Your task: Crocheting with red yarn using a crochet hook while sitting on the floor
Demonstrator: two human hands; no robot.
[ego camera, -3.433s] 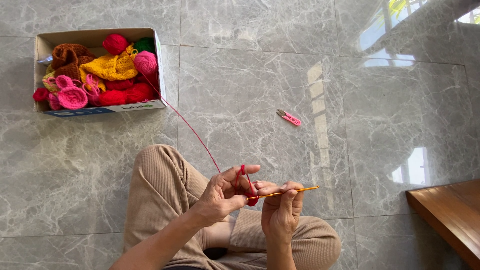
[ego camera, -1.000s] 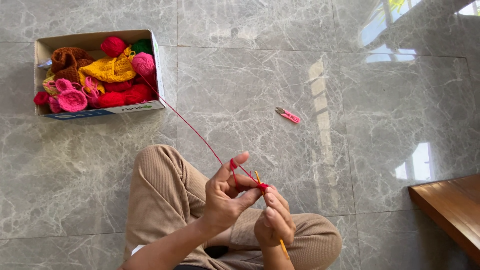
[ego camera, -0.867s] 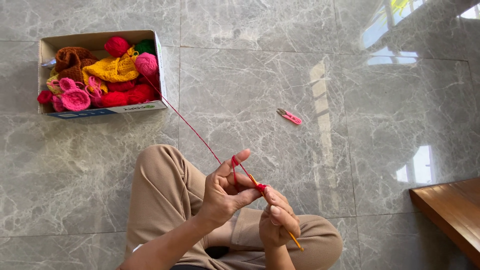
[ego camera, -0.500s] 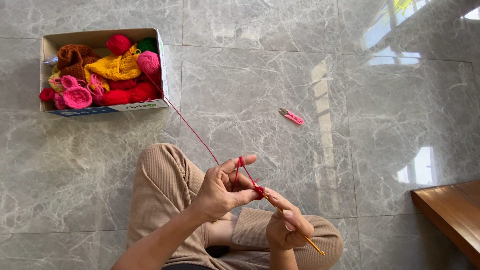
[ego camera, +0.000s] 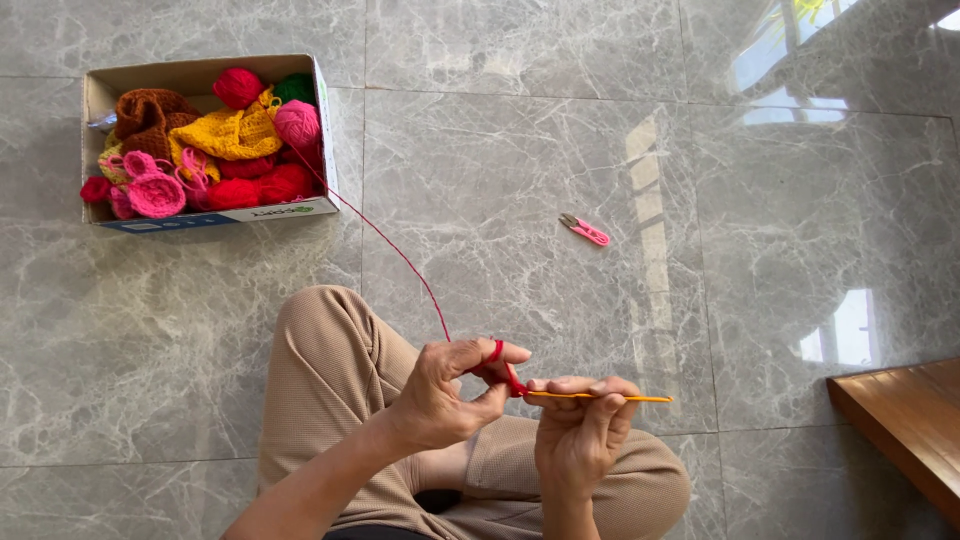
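The left hand (ego camera: 440, 395) pinches the small red crochet work (ego camera: 513, 385), red yarn (ego camera: 400, 255) looped over its forefinger for tension. The right hand (ego camera: 580, 430) has fingers closed on the yellow crochet hook (ego camera: 600, 397), held level above the lap. The yarn feeds from the cardboard box (ego camera: 205, 215) on the floor.

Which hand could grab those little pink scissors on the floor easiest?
Probably the right hand. The pink scissors lie on the floor ahead on its side, though it holds the yellow crochet hook. The left hand has red yarn wrapped over a finger.

Both hands raised over crossed legs: left hand (ego camera: 445, 395) pinching, right hand (ego camera: 580, 430) in closed grip.
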